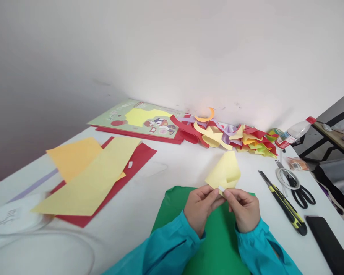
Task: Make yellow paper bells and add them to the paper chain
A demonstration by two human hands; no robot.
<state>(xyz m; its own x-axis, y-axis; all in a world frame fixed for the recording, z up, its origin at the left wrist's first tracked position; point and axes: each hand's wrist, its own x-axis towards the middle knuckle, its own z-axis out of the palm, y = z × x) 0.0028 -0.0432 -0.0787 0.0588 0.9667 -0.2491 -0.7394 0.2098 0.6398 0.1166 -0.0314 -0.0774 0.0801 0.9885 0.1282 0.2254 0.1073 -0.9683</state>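
A pale yellow paper (224,170), rolled into a cone-like shape, is held up between my two hands. My left hand (200,204) is closed in a pinch on its lower left edge. Near its lower right edge my right hand (244,208) is also pinched shut, thumb and fingers at the paper. A small white strip, seemingly tape (221,188), sits on the paper between my two thumbs. Under my hands lies a green sheet (210,238). The fingertips behind the paper are partly hidden.
Right of my hands lie a utility knife (283,204), scissors (302,193), a tape roll (288,178) and a black flat object (329,240). Coloured paper pieces (218,133) and a bottle (295,133) stand by the wall. Yellow (88,179) and red sheets (145,152) lie left.
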